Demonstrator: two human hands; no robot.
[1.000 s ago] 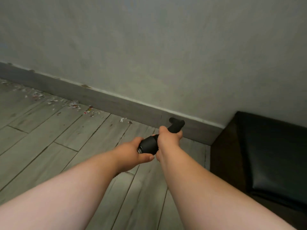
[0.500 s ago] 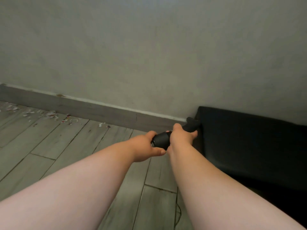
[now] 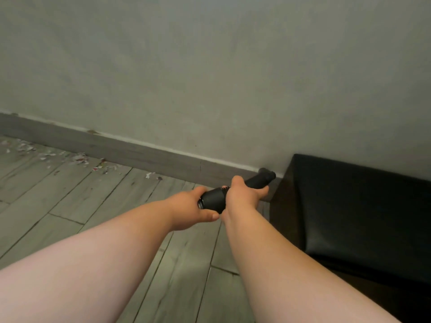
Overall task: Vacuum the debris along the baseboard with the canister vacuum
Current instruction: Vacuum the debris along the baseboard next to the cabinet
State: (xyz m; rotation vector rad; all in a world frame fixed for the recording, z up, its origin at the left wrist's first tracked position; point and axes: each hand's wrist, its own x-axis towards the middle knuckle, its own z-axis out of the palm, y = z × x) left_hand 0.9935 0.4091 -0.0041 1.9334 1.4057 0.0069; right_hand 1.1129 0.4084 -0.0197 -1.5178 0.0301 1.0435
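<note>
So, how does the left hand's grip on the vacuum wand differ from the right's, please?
The left hand grips the vacuum wand at its rear; the right hand grips further forward, nearer the baseboard. The left hand sits lower in view than the right hand. Both curl round it.

No legible text or labels.

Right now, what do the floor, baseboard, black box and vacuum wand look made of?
Floor: grey wood-look planks, matte; grain and staggered joints show, could be laminate or tile.
Baseboard: same grey wood-look, matte, chipped top edge.
Black box: probably faux leather, soft sheen, padded top.
Vacuum wand: likely black plastic, matte.
</note>
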